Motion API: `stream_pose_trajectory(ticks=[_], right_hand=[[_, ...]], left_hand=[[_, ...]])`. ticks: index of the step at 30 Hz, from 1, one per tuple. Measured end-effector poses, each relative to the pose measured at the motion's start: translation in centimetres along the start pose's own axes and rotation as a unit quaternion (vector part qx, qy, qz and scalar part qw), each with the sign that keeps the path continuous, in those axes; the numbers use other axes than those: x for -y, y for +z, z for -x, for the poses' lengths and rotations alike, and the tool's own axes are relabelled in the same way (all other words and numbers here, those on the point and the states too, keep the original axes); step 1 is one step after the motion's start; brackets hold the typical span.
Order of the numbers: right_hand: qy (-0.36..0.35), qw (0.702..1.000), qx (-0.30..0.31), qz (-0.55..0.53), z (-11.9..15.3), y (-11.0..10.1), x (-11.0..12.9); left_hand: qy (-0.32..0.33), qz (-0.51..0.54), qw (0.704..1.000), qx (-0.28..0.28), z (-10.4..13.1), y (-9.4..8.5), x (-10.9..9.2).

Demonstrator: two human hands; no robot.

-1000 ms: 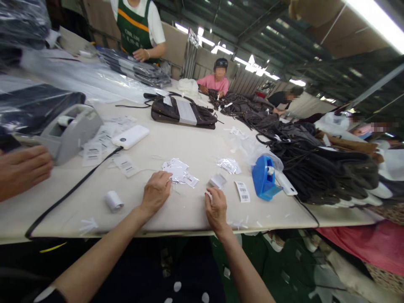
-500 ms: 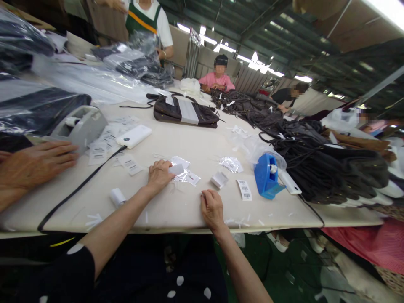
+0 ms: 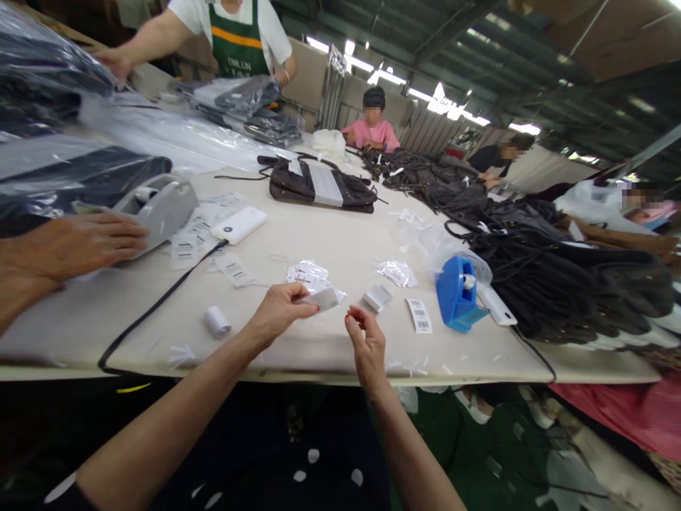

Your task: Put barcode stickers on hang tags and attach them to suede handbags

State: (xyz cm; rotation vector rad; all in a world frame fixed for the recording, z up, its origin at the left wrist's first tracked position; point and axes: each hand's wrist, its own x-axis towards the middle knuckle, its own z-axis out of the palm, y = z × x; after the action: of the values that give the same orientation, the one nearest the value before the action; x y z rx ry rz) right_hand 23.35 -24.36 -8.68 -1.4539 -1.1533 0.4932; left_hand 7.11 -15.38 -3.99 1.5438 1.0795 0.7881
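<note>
Between thumb and fingers my left hand point(image 3: 281, 309) holds a pale, flat tag point(image 3: 322, 301), just in front of a pile of shiny tags point(image 3: 308, 273). My right hand point(image 3: 367, 341) is raised at the table's front edge with its fingers curled and thumb apart; nothing shows in it. A small stack of white cards point(image 3: 377, 298) lies just beyond my right fingers. Farther back is another bunch of shiny tags point(image 3: 397, 273). A barcode label strip point(image 3: 419, 316) rests to the right, beside a blue tape dispenser point(image 3: 458, 294).
Another person's hand point(image 3: 90, 245) touches a grey dispenser point(image 3: 164, 209) at left. A white device point(image 3: 240, 225) with a black strap, a white roll point(image 3: 217, 321) and a dark bag point(image 3: 322, 186) lie on the table point(image 3: 319, 234). Dark bags point(image 3: 564, 284) are heaped at right; people stand beyond.
My left hand has lifted the pale tag off the pile and moved it right, toward my right hand. My right hand has risen slightly and its fingers have parted.
</note>
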Motion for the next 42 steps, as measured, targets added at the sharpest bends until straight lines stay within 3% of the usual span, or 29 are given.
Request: stream_pose_trajectory(ticks=[3, 5, 8, 14, 22, 30, 34, 42], right_hand=[[0.093, 0.983, 0.025, -0.156, 0.3, 0.7, 1.7], [0.135, 0.968, 0.007, -0.214, 0.3, 0.8, 2.1], [0.179, 0.952, -0.044, -0.243, 0.4, 0.4, 1.7], [0.242, 0.928, -0.058, -0.276, 1.1, 0.4, 0.9], [0.261, 0.917, -0.033, -0.299, 2.6, 1.5, 0.9], [0.218, 0.949, -0.023, -0.226, 3.2, 1.8, 0.4], [0.204, 0.956, 0.026, -0.208, 3.2, 0.9, 0.4], [0.224, 0.963, -0.018, -0.152, 2.3, -0.9, -0.6]], left_hand=[[-0.047, 0.058, 0.995, 0.061, 1.7, 1.4, 0.1], [-0.062, 0.082, 0.991, 0.079, 2.5, 1.9, 0.5], [-0.089, 0.102, 0.986, 0.101, 3.4, 2.3, 1.1], [-0.144, 0.149, 0.974, 0.092, 4.3, 2.9, 1.8], [-0.158, 0.165, 0.967, 0.115, 4.3, 3.3, 2.3], [-0.136, 0.173, 0.971, 0.096, 4.4, 4.2, 2.2], [-0.163, 0.193, 0.966, 0.054, 4.1, 4.4, 2.5], [-0.162, 0.128, 0.974, 0.092, 3.5, 3.9, 3.0]])
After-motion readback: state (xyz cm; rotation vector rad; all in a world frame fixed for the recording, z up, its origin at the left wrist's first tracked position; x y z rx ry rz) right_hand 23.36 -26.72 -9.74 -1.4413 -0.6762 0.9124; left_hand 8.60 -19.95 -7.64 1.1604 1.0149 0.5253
